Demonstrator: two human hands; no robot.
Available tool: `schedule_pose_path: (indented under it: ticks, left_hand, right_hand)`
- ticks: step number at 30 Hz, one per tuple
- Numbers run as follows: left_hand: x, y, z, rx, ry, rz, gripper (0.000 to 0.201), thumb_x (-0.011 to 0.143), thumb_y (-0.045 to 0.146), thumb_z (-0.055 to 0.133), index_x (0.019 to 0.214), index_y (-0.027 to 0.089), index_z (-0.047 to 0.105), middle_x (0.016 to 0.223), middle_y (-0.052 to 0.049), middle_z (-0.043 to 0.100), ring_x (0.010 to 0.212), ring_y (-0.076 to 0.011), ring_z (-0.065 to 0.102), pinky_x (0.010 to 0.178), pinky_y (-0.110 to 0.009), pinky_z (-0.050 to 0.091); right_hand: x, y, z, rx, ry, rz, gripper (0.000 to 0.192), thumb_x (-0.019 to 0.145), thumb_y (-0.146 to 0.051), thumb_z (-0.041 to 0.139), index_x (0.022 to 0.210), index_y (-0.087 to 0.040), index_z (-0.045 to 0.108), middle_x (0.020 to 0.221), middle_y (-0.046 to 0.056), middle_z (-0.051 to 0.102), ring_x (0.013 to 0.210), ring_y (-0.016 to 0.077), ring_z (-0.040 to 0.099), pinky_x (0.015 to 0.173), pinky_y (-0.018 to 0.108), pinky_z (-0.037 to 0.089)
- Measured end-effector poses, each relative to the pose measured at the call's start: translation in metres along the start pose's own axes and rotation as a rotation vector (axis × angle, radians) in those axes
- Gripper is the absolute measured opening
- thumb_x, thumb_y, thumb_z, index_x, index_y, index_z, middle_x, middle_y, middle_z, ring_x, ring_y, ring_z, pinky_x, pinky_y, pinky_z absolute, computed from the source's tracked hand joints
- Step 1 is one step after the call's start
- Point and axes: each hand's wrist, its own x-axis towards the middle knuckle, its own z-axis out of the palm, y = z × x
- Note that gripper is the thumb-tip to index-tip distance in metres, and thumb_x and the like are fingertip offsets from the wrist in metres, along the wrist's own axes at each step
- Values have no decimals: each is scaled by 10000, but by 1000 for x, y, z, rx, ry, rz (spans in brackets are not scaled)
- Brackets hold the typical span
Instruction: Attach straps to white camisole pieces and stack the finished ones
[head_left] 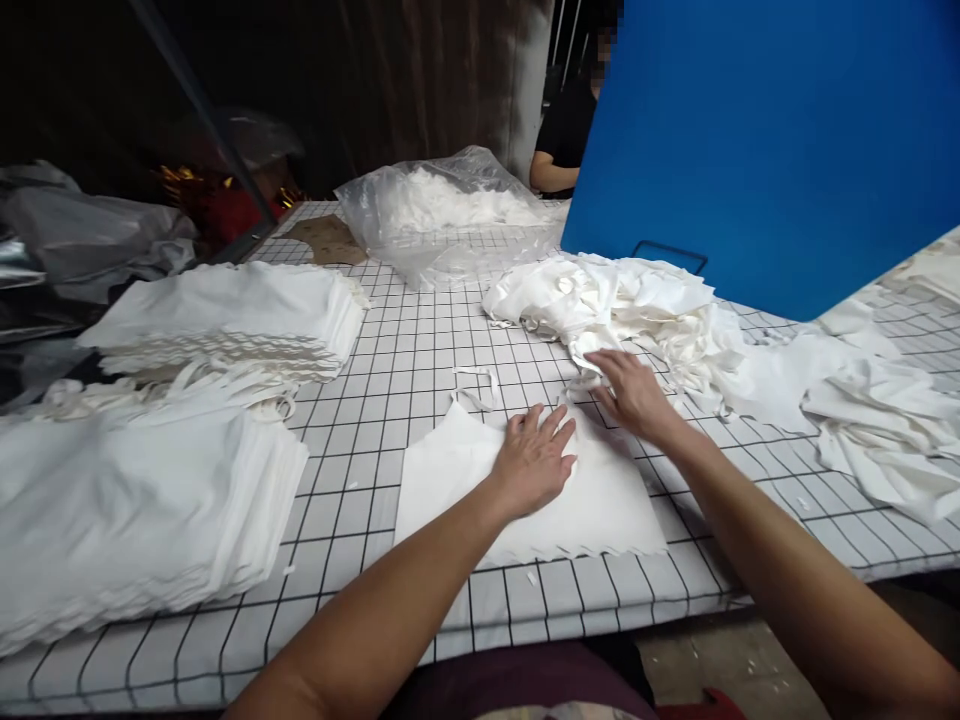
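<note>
A flat white cloth bag [600, 505] with a zigzag lower edge lies on the gridded table cover [390, 370] in front of me. My left hand [534, 460] presses flat on its upper middle, fingers spread. My right hand [630, 392] rests palm down at the bag's upper right corner, fingertips touching the edge of a loose heap of white cloth pieces [637, 305]. Neither hand grips anything.
Two stacks of flat white bags sit at the left, one near [127, 520] and one farther [232, 315]. A clear plastic sack of white pieces [442, 215] lies at the back. A blue board [772, 140] stands at the right, a person in black [562, 140] behind it.
</note>
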Motion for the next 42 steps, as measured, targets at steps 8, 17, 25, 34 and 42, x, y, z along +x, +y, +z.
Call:
schedule_pose_path:
  ticks: [8, 17, 25, 34, 42]
  left_hand:
    - [-2, 1, -2, 19, -4, 16, 502, 1018, 404, 328, 1478, 228, 423, 1631, -29, 287, 1479, -337, 247, 1156, -537, 292]
    - [-1, 0, 2, 47, 23, 14, 509, 1012, 409, 335, 1490, 259, 424, 1616, -19, 322, 1483, -326, 268, 1162, -529, 297]
    - [2, 0, 5, 43, 13, 1, 515, 1007, 420, 337, 1492, 265, 415, 1619, -7, 315, 1492, -319, 252, 1173, -537, 293]
    - [1, 1, 2, 9, -18, -16, 499, 1004, 416, 342, 1484, 296, 407, 1624, 1, 306, 1500, -306, 233, 1184, -537, 268]
    - [-1, -1, 3, -49, 59, 29, 480, 995, 384, 370, 1441, 237, 469, 1577, -85, 387, 1471, -357, 279, 1153, -580, 290]
  right_hand:
    - [-42, 6, -4, 54, 121, 161, 307, 917, -280, 490, 1015, -166, 758, 1019, 157, 629, 971, 301, 574, 831, 431, 470]
    - [73, -3, 9, 368, 43, 232, 180, 803, -125, 588, 907, -137, 735, 793, 50, 719, 699, 155, 609, 684, 260, 457]
    - [77, 23, 35, 382, -37, 220, 102, 750, -151, 678, 844, -159, 717, 796, 30, 729, 728, 158, 632, 700, 254, 480]
    - [76, 27, 25, 328, -116, 219, 119, 802, -268, 690, 760, -157, 695, 725, 18, 702, 667, 146, 597, 631, 246, 453]
    - [31, -12, 13, 199, -69, 70, 402, 988, -343, 467, 1298, -142, 625, 1326, 161, 635, 1271, 298, 533, 1030, 457, 427]
